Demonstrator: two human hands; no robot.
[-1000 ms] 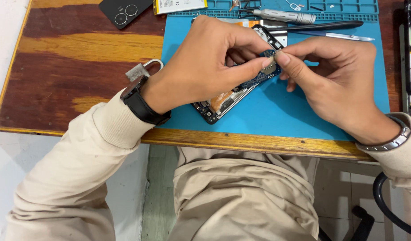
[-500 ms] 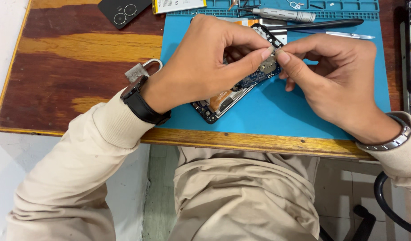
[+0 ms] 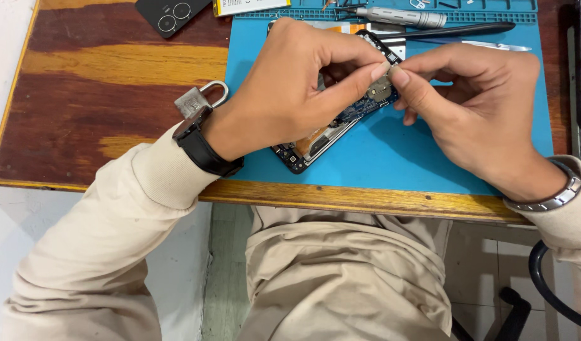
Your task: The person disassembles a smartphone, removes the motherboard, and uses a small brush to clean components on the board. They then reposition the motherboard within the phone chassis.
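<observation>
Fingertips of both hands meet over the top end of the opened phone (image 3: 331,129), which lies slantwise on the blue mat (image 3: 391,161). Left hand (image 3: 290,95) and right hand (image 3: 486,113) pinch shut on a small part there; what it is, I cannot tell. Work best goes slowly: steady pressure, wrists resting beside the phone, no twisting. A padlock (image 3: 199,101) sits left of the phone.

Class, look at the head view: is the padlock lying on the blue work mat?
No, the padlock lies on the bare wooden table, left of the blue mat, beside the left hand.
</observation>
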